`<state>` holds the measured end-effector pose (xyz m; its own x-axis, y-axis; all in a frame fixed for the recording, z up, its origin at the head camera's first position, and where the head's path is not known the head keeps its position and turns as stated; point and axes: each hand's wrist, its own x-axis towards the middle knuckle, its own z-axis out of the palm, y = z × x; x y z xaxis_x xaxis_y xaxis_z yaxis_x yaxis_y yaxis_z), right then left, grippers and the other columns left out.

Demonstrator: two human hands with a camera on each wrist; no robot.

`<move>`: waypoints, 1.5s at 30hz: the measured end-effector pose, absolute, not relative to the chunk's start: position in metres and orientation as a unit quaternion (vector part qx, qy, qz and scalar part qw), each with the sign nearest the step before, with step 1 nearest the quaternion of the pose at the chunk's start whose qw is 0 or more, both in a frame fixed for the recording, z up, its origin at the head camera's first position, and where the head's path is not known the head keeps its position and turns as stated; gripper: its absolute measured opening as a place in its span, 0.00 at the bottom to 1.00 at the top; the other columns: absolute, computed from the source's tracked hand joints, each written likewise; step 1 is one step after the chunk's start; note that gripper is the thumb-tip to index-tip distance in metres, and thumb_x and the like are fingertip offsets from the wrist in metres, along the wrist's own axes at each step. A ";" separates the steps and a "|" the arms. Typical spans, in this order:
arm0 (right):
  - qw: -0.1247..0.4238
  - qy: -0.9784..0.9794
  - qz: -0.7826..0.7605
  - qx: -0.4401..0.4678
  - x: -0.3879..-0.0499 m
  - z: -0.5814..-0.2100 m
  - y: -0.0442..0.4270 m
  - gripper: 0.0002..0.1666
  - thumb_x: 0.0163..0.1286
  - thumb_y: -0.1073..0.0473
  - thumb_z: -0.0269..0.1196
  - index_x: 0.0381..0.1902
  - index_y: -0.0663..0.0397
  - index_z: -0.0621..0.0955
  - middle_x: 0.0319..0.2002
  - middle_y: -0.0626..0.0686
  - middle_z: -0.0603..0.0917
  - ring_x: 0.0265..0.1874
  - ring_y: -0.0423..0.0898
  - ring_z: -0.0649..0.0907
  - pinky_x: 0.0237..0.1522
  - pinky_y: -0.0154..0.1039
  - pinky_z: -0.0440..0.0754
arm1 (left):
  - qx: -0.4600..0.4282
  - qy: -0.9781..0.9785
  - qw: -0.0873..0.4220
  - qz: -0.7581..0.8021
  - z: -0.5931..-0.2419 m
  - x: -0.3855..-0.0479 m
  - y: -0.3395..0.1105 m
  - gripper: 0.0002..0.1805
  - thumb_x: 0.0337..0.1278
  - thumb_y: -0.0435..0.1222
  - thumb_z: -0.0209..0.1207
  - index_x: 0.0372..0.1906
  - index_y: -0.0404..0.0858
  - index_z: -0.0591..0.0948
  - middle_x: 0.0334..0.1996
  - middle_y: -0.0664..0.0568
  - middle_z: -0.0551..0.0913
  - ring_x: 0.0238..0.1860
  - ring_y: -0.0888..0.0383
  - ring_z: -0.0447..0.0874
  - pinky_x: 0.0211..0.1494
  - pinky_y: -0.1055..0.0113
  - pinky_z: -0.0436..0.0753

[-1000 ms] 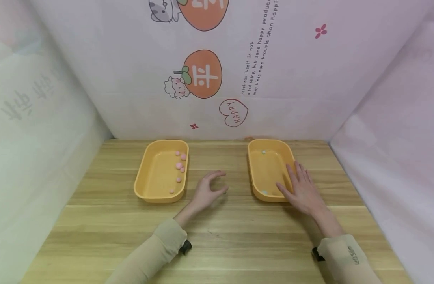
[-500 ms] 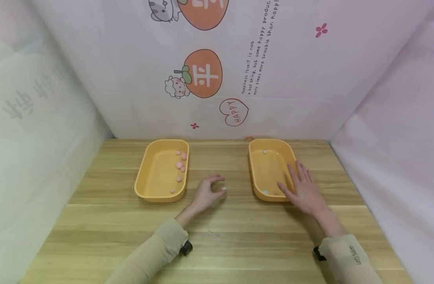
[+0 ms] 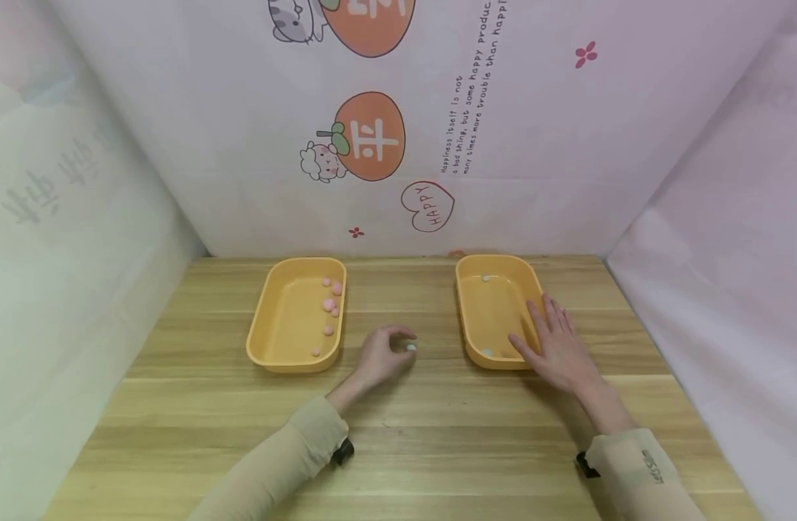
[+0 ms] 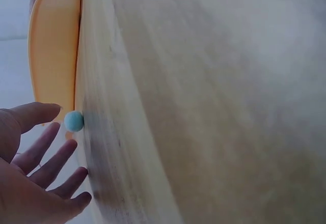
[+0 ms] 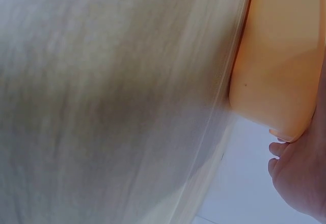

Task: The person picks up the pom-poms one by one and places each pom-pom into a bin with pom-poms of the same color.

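My left hand (image 3: 381, 356) is low over the wooden table between two yellow trays, thumb and fingers bent and apart. Just past its thumb and index fingertips lies a small pale blue ball (image 4: 74, 121) on the table, not clasped. My right hand (image 3: 563, 356) rests with spread, fairly straight fingers on the right side of the right tray (image 3: 496, 318); its thumb reaches over the near part. Inside that tray are two small pale balls, one at the far end (image 3: 486, 278) and one in the near left corner (image 3: 487, 352).
The left yellow tray (image 3: 277, 311) holds several pink balls (image 3: 329, 305) along its right side. Printed white sheeting (image 3: 502, 202) rises behind the table and at both sides. Wooden tabletop (image 3: 437, 449) extends in front of the trays.
The left thumb and fingers have drawn slightly closer together, and the blue ball beside them has come into clearer view. My right hand has hardly moved.
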<state>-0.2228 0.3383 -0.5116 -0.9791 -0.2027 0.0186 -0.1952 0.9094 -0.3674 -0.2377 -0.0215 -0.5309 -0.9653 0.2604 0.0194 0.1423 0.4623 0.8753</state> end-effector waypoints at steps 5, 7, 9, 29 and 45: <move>0.008 0.977 -0.184 -0.102 -0.222 -0.513 0.339 0.57 0.86 0.30 0.49 0.90 0.64 0.47 0.89 0.75 0.37 0.88 0.76 0.45 0.90 0.71 0.42 | 0.125 0.863 0.050 0.486 -0.532 -0.238 -0.021 0.12 0.61 0.28 0.72 0.50 0.36 0.92 0.54 0.42 0.93 0.65 0.41 0.88 0.76 0.41 0.81; 0.008 0.977 -0.186 -0.102 -0.222 -0.513 0.339 0.57 0.86 0.30 0.49 0.90 0.64 0.47 0.89 0.74 0.37 0.88 0.76 0.45 0.90 0.71 0.42 | 0.131 0.865 0.046 0.482 -0.532 -0.237 -0.020 0.11 0.60 0.27 0.72 0.48 0.35 0.92 0.52 0.42 0.94 0.63 0.41 0.89 0.74 0.41 0.82; 0.008 0.977 -0.188 -0.102 -0.222 -0.514 0.339 0.57 0.86 0.30 0.49 0.90 0.64 0.48 0.89 0.74 0.36 0.88 0.76 0.44 0.90 0.71 0.42 | 0.136 0.866 0.043 0.479 -0.532 -0.237 -0.020 0.10 0.60 0.27 0.72 0.47 0.35 0.92 0.50 0.43 0.94 0.62 0.41 0.89 0.74 0.41 0.82; 0.007 0.977 -0.190 -0.100 -0.221 -0.514 0.341 0.56 0.86 0.30 0.49 0.90 0.64 0.47 0.89 0.73 0.35 0.88 0.75 0.44 0.89 0.72 0.43 | 0.152 0.873 0.032 0.463 -0.538 -0.239 -0.016 0.07 0.63 0.24 0.71 0.44 0.35 0.92 0.47 0.44 0.94 0.59 0.43 0.90 0.70 0.44 0.86; 0.008 0.975 -0.198 -0.101 -0.221 -0.511 0.338 0.56 0.86 0.30 0.49 0.90 0.63 0.47 0.89 0.72 0.35 0.89 0.75 0.43 0.90 0.71 0.41 | 0.151 0.842 0.010 0.518 -0.547 -0.248 -0.009 0.08 0.66 0.33 0.71 0.47 0.39 0.92 0.48 0.47 0.94 0.56 0.49 0.90 0.68 0.50 0.87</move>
